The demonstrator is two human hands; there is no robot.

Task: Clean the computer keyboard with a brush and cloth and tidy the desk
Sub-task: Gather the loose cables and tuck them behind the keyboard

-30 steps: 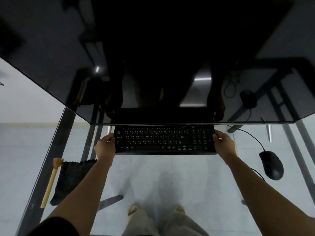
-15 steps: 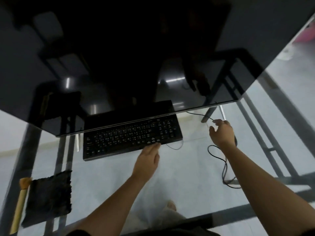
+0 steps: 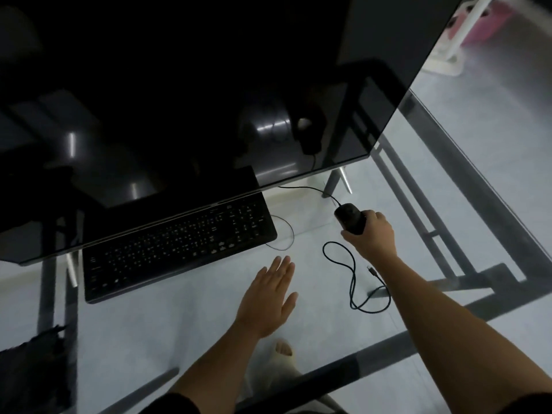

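Keyboard (image 3: 179, 246) released: right hand (image 3: 372, 239) now holds the mouse (image 3: 349, 221) in its grip, left hand (image 3: 268, 297) spread wide above the counter (image 3: 167, 339); tidying looks under way.

Mouse (image 3: 350, 219) right of keyboard (image 3: 179, 246) (apart)

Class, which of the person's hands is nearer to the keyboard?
Left. The left hand is open just before the keyboard, by its right end; the right hand grips the mouse farther right.
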